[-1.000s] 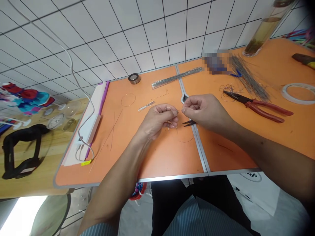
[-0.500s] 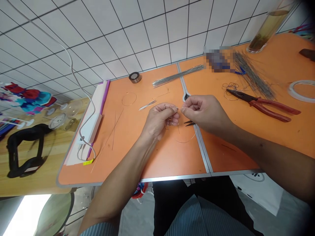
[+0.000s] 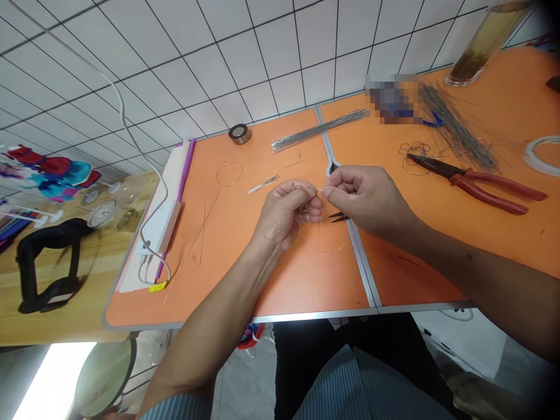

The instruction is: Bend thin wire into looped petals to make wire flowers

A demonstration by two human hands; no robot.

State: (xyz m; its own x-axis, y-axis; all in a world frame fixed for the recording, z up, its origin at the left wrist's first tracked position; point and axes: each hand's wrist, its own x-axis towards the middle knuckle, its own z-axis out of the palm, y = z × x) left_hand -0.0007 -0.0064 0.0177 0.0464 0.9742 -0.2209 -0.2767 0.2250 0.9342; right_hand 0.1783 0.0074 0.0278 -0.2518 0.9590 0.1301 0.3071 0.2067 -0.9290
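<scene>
My left hand (image 3: pixel 282 213) is closed in a pinch on a thin metal wire (image 3: pixel 301 186) that curls into a small loop above its thumb. Finer bent strands hang below those fingers. Just to the right, my right hand (image 3: pixel 367 189) has its thumb and forefinger pressed together on the wire, and a short straight stretch spans the gap between the hands. A curved length of wire (image 3: pixel 326 251) arcs low over the table. Under the right hand lies a pair of scissors (image 3: pixel 339 217), its middle hidden and its dark tips showing.
Red-handled pliers (image 3: pixel 476 181) lie on the right beside tangled wire. Wire bundles (image 3: pixel 319 130) rest near the tiled wall, along with a tape roll (image 3: pixel 240 134). Short wire pieces (image 3: pixel 263 184) and a wire ring (image 3: pixel 230 174) lie left. A power strip (image 3: pixel 163 227) sits at the left edge.
My right hand has shifted slightly right, and the stretch of wire between the hands now shows more clearly. The hanging wire arc has swung left. The view has tilted a little.
</scene>
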